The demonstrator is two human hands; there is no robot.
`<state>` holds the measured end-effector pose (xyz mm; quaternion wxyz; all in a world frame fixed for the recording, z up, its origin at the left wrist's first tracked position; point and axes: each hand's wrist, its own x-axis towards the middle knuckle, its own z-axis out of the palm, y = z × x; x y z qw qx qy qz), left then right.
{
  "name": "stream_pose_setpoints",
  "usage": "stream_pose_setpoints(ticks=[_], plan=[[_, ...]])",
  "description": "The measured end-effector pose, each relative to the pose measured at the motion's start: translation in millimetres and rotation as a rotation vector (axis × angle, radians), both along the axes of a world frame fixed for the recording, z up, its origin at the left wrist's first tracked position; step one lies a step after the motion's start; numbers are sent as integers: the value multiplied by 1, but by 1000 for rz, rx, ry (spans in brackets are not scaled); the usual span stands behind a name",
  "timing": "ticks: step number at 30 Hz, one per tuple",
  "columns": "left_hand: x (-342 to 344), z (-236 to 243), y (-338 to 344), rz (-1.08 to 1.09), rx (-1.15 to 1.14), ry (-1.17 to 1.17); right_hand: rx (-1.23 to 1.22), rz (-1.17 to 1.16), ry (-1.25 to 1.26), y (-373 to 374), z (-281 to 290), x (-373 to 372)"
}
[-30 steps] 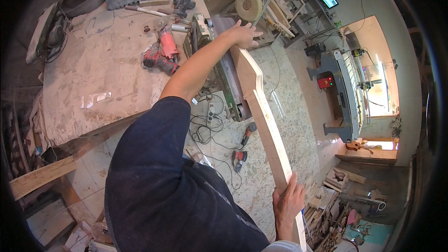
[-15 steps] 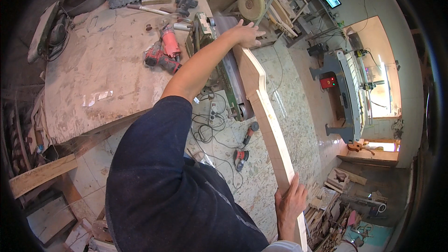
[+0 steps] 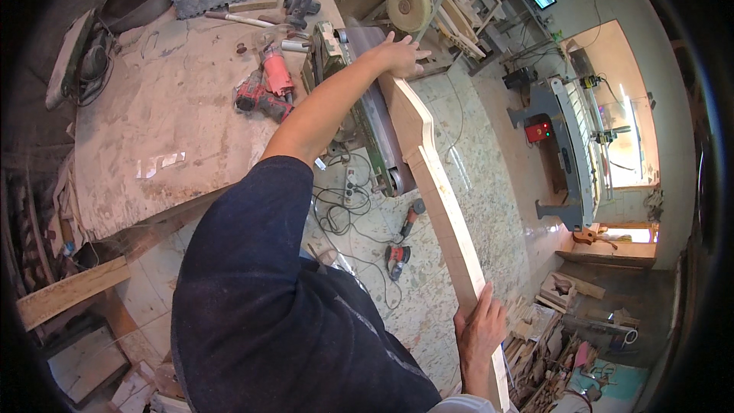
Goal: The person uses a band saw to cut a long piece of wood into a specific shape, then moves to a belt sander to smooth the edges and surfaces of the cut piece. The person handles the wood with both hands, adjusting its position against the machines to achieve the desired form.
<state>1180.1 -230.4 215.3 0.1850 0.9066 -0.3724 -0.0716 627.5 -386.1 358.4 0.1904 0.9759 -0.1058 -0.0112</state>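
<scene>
A long pale wooden board (image 3: 447,218) with a stepped, angled far end runs from the upper middle to the lower right. Its far end lies along the belt of a belt sander (image 3: 386,134). On that end my left hand (image 3: 399,57) presses with its palm, the fingers stretched out and spread. Lower down, my right hand (image 3: 482,330) is wrapped round the near part of the board, fingers along one face. Whether the wood touches the belt along its whole far part, I cannot tell.
A dusty workbench (image 3: 176,99) on the left carries a red power tool (image 3: 275,73) and a red-black drill (image 3: 260,98). On the floor lie an orange sander (image 3: 397,261), a grinder (image 3: 413,214) and tangled cables (image 3: 336,203). A grey machine (image 3: 569,153) and wood scraps (image 3: 543,356) are on the right.
The view has shifted very slightly. My left hand and the board's far end hold almost the same place, and my right hand keeps its grip.
</scene>
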Motion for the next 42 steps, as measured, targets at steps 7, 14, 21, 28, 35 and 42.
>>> stream_pose_setpoints(ticks=[7,14,21,28,35,42], plan=[[1,0,4,6,13,-14,5,22,-1,-4,0,0],[-3,1,3,9,0,-3,0,21,-8,-7,-1,-2],[-2,0,0,1,5,-2,-4,34,-9,-11,1,-2],[-2,1,0,12,5,-5,-3,40,-1,-11,4,-2],[-5,1,1,15,-4,-14,-16,50,0,-14,1,-3],[-5,2,0,9,22,-15,1,31,14,-13,3,-4]])
